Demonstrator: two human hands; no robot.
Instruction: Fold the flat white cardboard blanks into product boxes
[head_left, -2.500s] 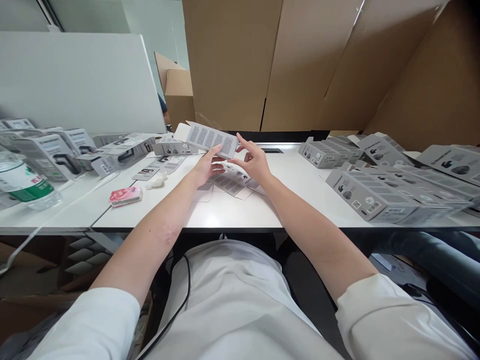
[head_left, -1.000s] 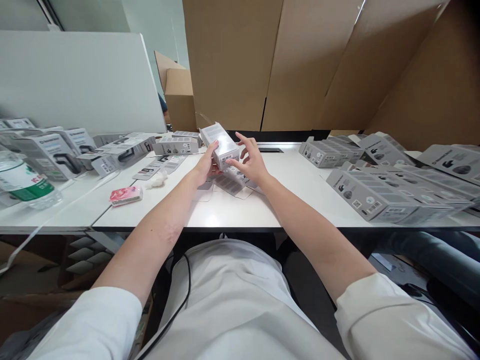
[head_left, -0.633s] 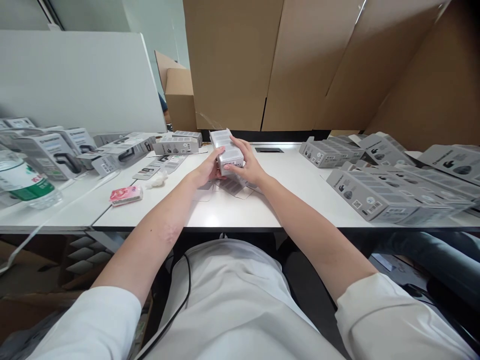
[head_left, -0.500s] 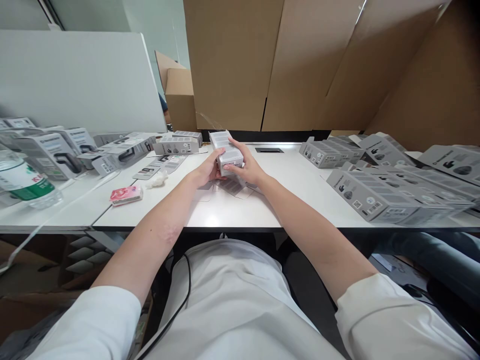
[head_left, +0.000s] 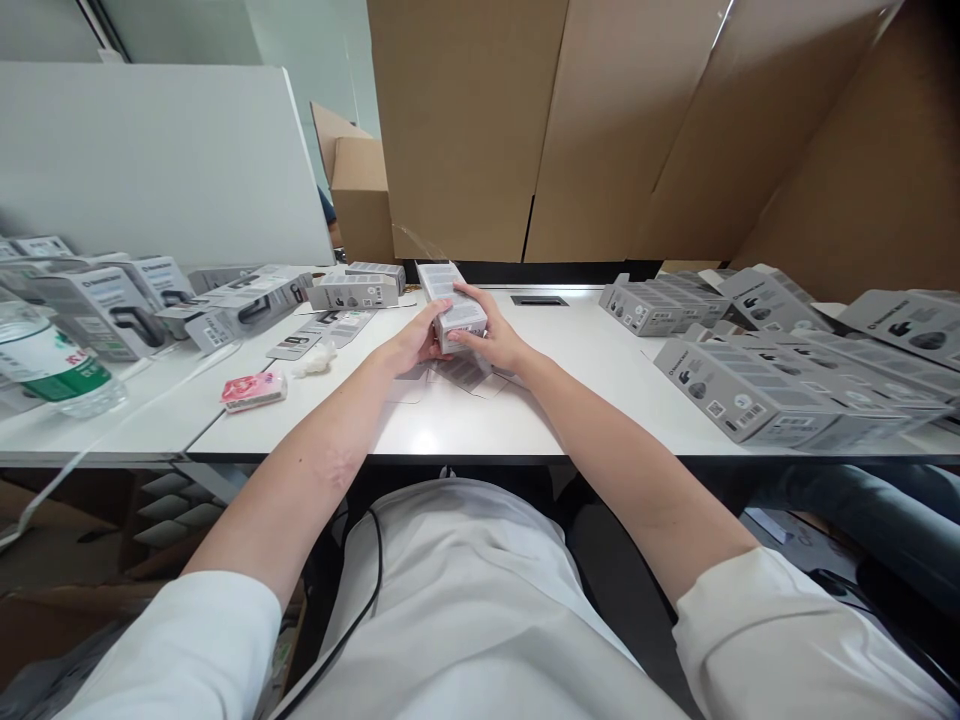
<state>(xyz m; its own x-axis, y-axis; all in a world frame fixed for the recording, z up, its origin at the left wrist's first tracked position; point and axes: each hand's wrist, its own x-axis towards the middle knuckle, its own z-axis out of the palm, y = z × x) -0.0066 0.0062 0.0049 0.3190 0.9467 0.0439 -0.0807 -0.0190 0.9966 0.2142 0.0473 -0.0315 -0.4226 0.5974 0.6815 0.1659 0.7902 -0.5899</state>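
Observation:
Between my two hands is a small grey-and-white printed carton (head_left: pixel 459 316), tilted a little above the white table (head_left: pixel 442 428). My left hand (head_left: pixel 417 336) is closed around its left side, thumb on top. On the right side my right hand (head_left: pixel 495 330) grips it, with fingers along the upper face and near the lower end. The carton's far end seems to have a raised flap, but I cannot make it out well. Flat printed card pieces (head_left: pixel 466 374) lie on the table beneath my hands.
Several similar cartons (head_left: pixel 739 390) are stacked at the right, more cartons (head_left: pixel 97 305) at the left. A pink-and-white packet (head_left: pixel 253 391), crumpled white tissue (head_left: pixel 316 359) and a water bottle (head_left: pixel 56 365) lie left of my arms. Tall cardboard (head_left: pixel 465 130) stands behind the table.
My right fingers have shifted slightly along the top of the carton towards the left. Otherwise the hands and carton stay almost in place.

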